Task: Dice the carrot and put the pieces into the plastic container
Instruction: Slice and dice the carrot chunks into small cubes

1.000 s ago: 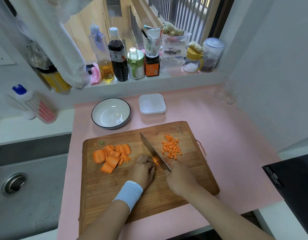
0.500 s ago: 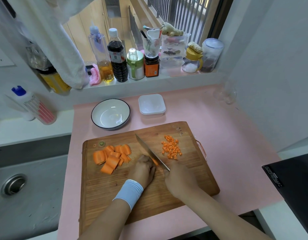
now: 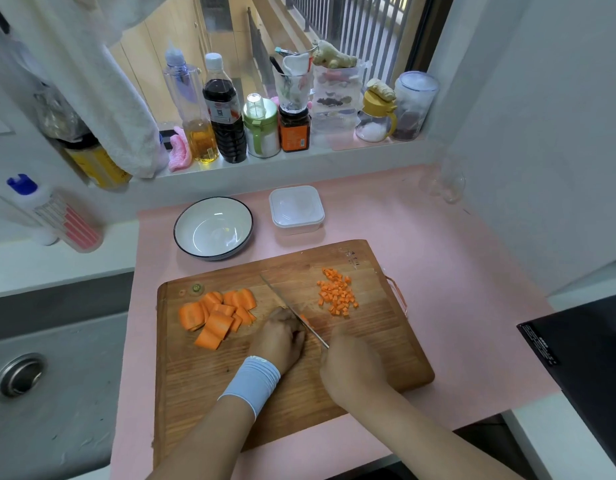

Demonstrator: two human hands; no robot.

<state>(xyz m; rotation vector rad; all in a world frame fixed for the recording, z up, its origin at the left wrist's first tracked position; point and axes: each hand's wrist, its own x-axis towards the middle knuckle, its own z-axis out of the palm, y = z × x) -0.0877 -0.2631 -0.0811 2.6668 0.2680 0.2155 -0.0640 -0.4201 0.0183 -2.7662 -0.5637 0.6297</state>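
Thick curved carrot slabs, matte orange, lie left on the grained wooden board. Left hand: grip curled on a short carrot strip, knuckles against the thin steel knife. Risk, as judged: if the strip rolls, the blade could meet fingertips. Square translucent plastic container, behind the board on the pink desk, holds no carrot. Small dice heaped right. Right hand: grip clenched round the knife handle.

Home kitchen: sink, condiment bottles.
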